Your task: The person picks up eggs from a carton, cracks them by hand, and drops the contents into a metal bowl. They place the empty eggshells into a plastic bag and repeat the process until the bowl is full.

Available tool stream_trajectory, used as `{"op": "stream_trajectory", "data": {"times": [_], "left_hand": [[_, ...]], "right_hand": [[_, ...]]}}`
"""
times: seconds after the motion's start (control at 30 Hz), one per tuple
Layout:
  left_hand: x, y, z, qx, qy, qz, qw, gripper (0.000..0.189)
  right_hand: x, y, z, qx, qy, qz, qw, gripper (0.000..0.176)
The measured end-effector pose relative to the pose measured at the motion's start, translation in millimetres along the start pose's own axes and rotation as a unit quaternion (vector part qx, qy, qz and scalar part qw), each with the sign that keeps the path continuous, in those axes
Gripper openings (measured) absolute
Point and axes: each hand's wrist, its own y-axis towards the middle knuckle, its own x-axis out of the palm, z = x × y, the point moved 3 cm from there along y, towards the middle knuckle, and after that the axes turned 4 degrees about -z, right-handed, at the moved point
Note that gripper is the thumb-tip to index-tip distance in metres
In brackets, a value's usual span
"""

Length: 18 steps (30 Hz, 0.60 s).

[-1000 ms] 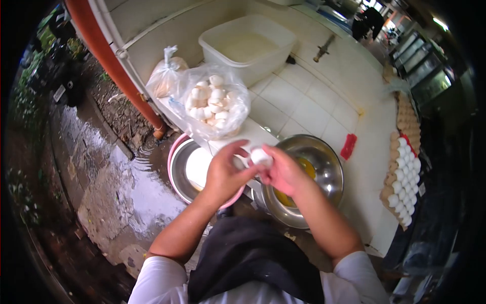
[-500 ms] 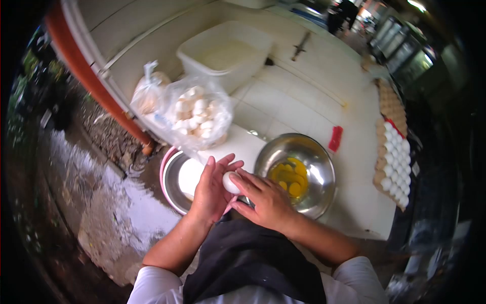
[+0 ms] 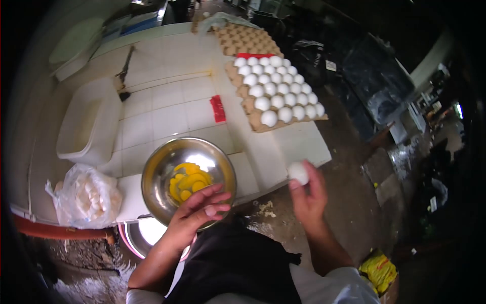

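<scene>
Egg (image 3: 298,172) — white, whole, pinched in the fingertips of the right hand (image 3: 309,196) just off the worktop (image 3: 263,162) edge, at 3 o'clock from the steel bowl (image 3: 154,177) of yolks (image 3: 188,183). It looks light, smooth and brittle, best cradled round its middle with soft pressure. Left hand (image 3: 195,215) is empty, fingers loosely spread over the bowl's 6 o'clock rim — the egg tray (image 3: 247,104) lies at 1 o'clock, a bag of shells (image 3: 86,195) at 9.

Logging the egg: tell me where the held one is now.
Head view, right of centre: the egg is in the right hand at the front corner of the counter, below the egg tray and right of the steel bowl.
</scene>
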Motion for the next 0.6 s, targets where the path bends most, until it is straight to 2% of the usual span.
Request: {"op": "stream_trajectory", "data": {"times": [0.07,0.1,0.2,0.27,0.3,0.37,0.4,0.47,0.53,0.57,0.6], "left_hand": [[-0.5,7.5,-1.8,-0.011,-0.004,-0.001,1.000,0.068],[-1.4,10.5,-2.6,-0.017,-0.006,0.009,1.000,0.066],[-4.1,18.8,-3.0,-0.017,-0.004,0.020,1.000,0.064],[-4.6,22.6,-1.6,-0.015,0.002,0.024,1.000,0.062],[-5.1,23.7,-1.1,-0.012,0.005,0.028,1.000,0.061],[-7.1,26.3,-0.1,-0.006,0.007,0.036,0.999,0.061],[-8.6,26.3,0.1,-0.004,0.006,0.044,0.999,0.058],[-11.0,24.9,-0.8,-0.005,0.002,0.059,0.998,0.056],[-11.8,26.2,-0.5,0.007,0.040,0.066,0.997,0.052],[-15.4,29.8,-7.0,0.067,0.074,0.045,0.994,0.049],[-15.6,31.9,-8.4,0.067,0.077,0.063,0.993,0.049]], "right_hand": [[-32.3,-3.2,23.3,0.069,-0.093,0.056,0.992,0.041],[-37.5,-4.0,29.8,0.073,-0.096,0.059,0.991,0.041],[-44.6,-3.6,43.2,0.046,-0.132,0.093,0.986,0.039],[-42.5,0.6,47.2,-0.019,-0.185,0.112,0.976,0.040],[-40.8,-1.3,52.4,-0.016,-0.183,0.113,0.977,0.040],[-34.6,-1.8,69.6,0.082,-0.123,0.064,0.987,0.040],[-33.6,1.7,67.3,0.080,-0.120,0.059,0.988,0.040],[-34.6,4.6,55.4,0.048,-0.079,0.107,0.990,0.041],[-22.6,8.3,47.1,0.060,-0.019,0.088,0.994,0.043],[-11.6,13.0,35.4,0.189,0.186,0.042,0.963,0.044],[6.3,14.6,25.9,0.309,0.378,-0.012,0.872,0.046]]}}
